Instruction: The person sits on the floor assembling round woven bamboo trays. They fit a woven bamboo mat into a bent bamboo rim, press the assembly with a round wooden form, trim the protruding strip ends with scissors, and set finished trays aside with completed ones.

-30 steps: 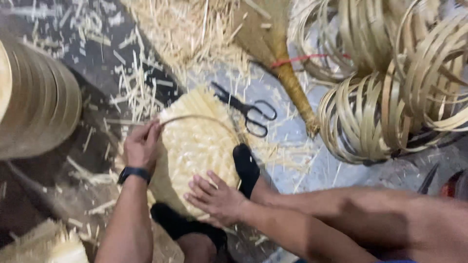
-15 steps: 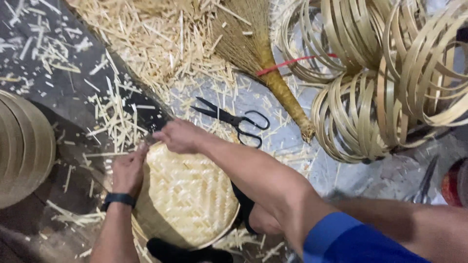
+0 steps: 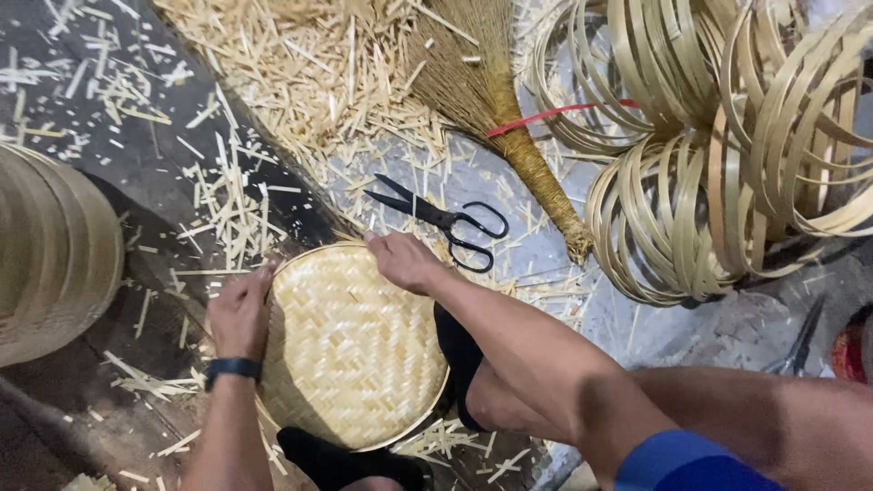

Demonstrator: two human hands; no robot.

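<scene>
1 woven tray (image 3: pixel 350 350), 1 scissors (image 3: pixel 446 221), 1 broom (image 3: pixel 496 86), 2 hands

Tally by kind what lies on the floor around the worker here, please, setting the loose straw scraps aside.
Woven round tray: 1
Black scissors: 1
Straw broom: 1
Bundles of bamboo hoops: too tangled to count
Stack of bamboo rims at left: 1
Total countable: 4

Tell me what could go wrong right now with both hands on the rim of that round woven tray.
1. The black-handled scissors lie with blades apart just beyond the right hand; a slip past the round woven bamboo tray could meet them.
2. The left hand grips the tray's rim, where strip ends may splinter skin.
3. Loose bamboo offcuts litter the dark floor; the tray, braced between black-socked feet, might slide.
</scene>
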